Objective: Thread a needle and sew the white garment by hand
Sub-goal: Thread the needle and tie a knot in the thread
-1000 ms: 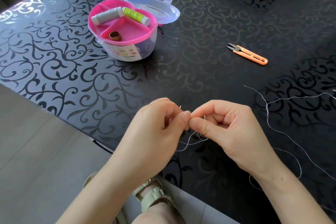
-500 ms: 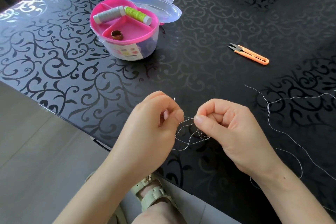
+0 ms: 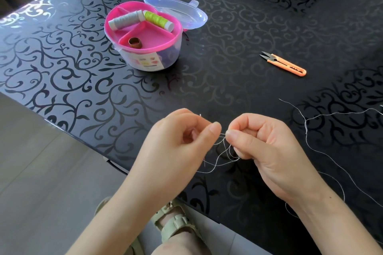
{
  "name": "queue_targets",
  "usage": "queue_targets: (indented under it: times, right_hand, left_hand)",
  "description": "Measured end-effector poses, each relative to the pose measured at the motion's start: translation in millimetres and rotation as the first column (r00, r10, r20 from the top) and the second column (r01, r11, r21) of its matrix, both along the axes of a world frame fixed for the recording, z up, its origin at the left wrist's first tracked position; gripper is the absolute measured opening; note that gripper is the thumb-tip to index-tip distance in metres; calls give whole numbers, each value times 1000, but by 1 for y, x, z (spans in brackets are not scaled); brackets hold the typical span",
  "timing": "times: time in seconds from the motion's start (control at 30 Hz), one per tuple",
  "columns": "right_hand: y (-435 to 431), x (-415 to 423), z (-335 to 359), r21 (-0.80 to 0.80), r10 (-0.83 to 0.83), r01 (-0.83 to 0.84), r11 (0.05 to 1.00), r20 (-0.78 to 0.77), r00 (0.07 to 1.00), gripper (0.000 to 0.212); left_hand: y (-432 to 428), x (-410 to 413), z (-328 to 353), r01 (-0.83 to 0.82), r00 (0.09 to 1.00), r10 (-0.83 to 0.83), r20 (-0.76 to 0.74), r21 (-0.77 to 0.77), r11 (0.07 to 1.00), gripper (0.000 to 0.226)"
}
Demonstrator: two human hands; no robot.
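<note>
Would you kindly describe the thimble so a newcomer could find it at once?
On the black patterned table stands a round sewing box with a pink tray. A grey spool and a green spool lie at its rear; the thimble sits alone in the front compartment, small, metallic and brownish.

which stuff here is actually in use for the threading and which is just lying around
In use: needle, pinched in the left hand; white thread, pinched by the right hand.
Lying about: orange snips; pink sewing box; grey spool; green spool; thimble.
</note>
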State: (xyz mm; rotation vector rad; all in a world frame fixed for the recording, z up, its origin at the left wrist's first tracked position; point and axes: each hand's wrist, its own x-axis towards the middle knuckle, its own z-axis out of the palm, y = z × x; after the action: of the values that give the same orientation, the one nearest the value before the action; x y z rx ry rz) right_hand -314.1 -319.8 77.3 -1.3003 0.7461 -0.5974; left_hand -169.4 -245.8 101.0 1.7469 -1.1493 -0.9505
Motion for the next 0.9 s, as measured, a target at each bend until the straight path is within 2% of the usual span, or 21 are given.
queue_targets:
  times: [0.1,0.17,0.27,0.33,0.43,0.5,0.57,0.67,0.8,0.9]
  right_hand:
    - [0,0,0,-14,23,-23,1000,4,1000,8]
    - [0,0,-2,-49,10,-11,999,-26,1000,9]
    - [0,-3,-6,-173,-7,-10,985,-93,996,17]
    - [2,-3,-6,-275,-31,-1,961,-113,993,11]
    - [6,-2,-7,-425,-92,16,905,-158,983,6]
    - [7,-1,-10,-559,-127,-25,829,-231,965,11]
    - [9,1,-14,-636,-146,-80,767,-295,944,18]
    - [12,2,-14,-633,-129,-98,768,-303,944,17]
    - [13,0,-7,-483,-53,-48,874,-193,980,14]
    - [12,0,-4,-423,-48,-22,906,-156,987,14]
  left_hand:
    - [-1,-2,-2,30,999,-29,27,-22,999,14]
    - [0,-2,-3,32,998,-30,59,-35,999,13]
    - [0,-1,-4,29,994,-23,103,-57,998,14]
    - [-1,-1,-5,33,988,-21,155,-76,997,15]
    - [-1,-5,-8,37,961,-10,278,-90,995,18]
    - [-1,-7,-12,50,931,-4,365,-115,992,19]
    - [0,-6,-14,60,920,-3,391,-133,989,16]
    - [-1,-6,-15,54,919,0,393,-128,990,15]
    - [-1,0,-14,8,907,43,418,-118,993,17]
    - [-1,5,-14,-39,904,83,419,-113,993,16]
